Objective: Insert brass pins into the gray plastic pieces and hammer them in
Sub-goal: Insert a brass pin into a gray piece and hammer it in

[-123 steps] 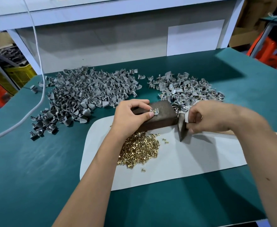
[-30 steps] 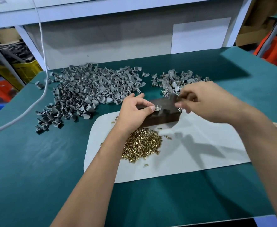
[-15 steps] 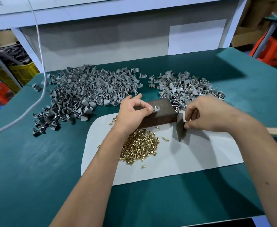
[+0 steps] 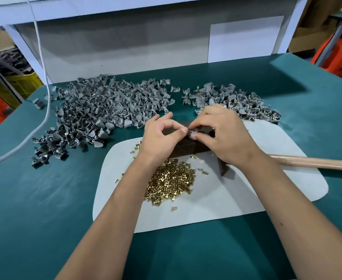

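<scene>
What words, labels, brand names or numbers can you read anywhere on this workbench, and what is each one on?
None: no readable text shows in this view.
The white panel behind the bench is blank.
The hammer handle, dark block and white mat bear no visible marks.

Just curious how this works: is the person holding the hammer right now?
No, the hammer lies on the white mat while both hands pinch a gray piece.
</scene>
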